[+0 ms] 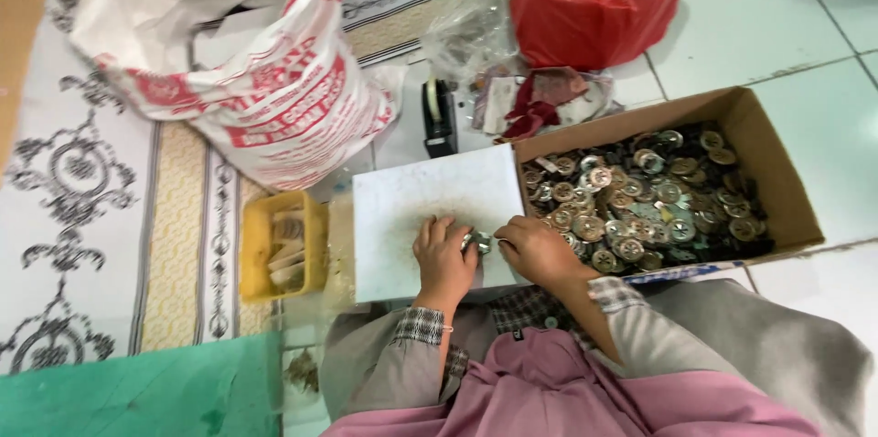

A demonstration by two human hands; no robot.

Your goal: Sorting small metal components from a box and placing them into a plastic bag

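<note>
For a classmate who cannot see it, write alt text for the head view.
Two hands, left hand and right hand, pinch a small metal piece together over a white board. A cardboard box of round metal discs sits alongside.

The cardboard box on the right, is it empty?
No, the cardboard box is filled with many small round metal pieces, piled beside the white board.
</note>
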